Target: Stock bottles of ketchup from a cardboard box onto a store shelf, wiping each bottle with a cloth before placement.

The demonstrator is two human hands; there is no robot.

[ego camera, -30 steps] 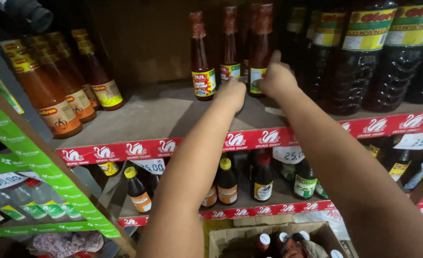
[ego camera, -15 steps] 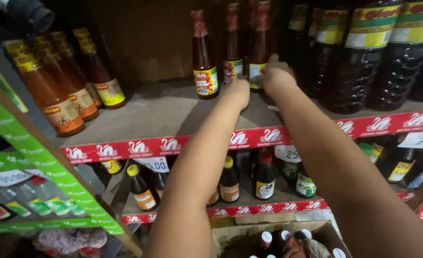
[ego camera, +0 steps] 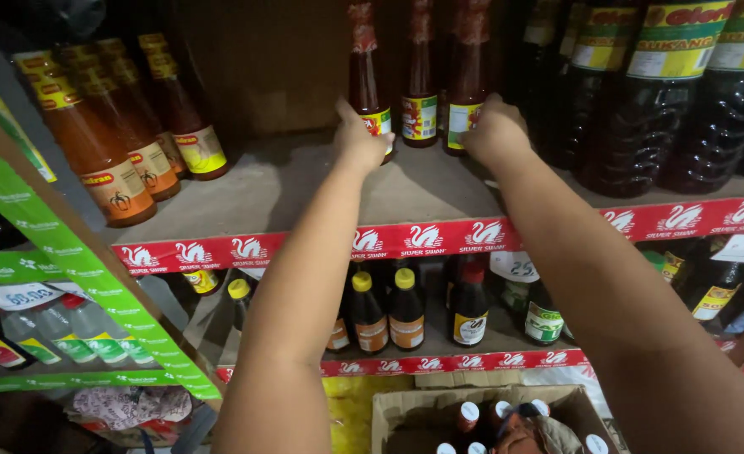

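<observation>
Beside both hands, orange sauce bottles left, dark jugs right.

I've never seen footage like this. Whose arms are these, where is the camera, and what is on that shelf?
The camera sits on a person's head and looks down their own bare arms. The left hand touches a slim red sauce bottle; the right hand rests against another red bottle. Whether either hand grips its bottle is unclear. On the same shelf stand orange sauce bottles at left and big dark bottles at right. Below sits an open carton of capped bottles.
</observation>
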